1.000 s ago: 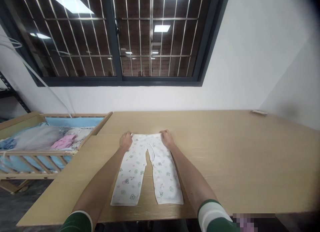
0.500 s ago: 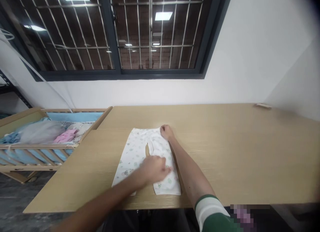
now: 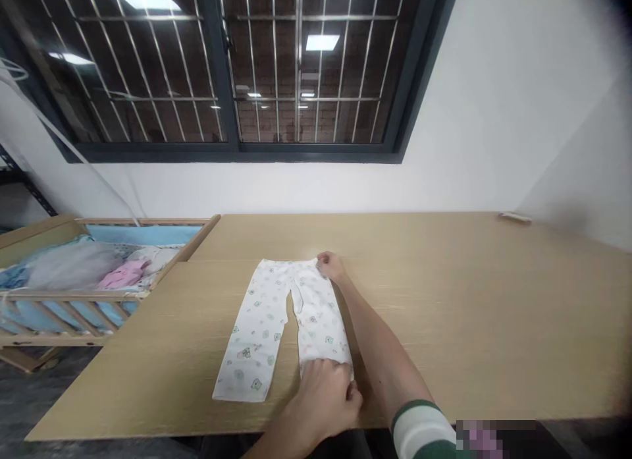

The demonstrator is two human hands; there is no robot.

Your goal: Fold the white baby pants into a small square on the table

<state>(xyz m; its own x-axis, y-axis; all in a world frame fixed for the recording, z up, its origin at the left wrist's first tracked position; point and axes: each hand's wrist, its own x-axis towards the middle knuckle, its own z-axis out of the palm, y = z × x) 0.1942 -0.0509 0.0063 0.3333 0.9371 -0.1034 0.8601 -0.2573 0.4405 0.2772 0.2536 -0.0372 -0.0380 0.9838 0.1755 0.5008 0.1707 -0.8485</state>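
White printed baby trousers [image 3: 261,327] lie flat on the wooden table [image 3: 444,314], waistband towards the wall and legs towards me. My right hand [image 3: 330,267] pinches the right corner of the waistband. Lower down, my left hand [image 3: 328,390] is closed at the bottom of the right trouser leg and covers its hem. Between the two legs a narrow gap shows the table.
A wooden cot [image 3: 93,294] with blue lining, holding a pink cloth [image 3: 123,274] and other bedding, stands left of the table. A small flat object [image 3: 514,218] lies at the far right edge by the wall. A barred window [image 3: 306,70] is above.
My left hand has moved down and right from the middle of the trousers to the right leg's hem, uncovering the left leg. My right hand stays at the waistband corner.
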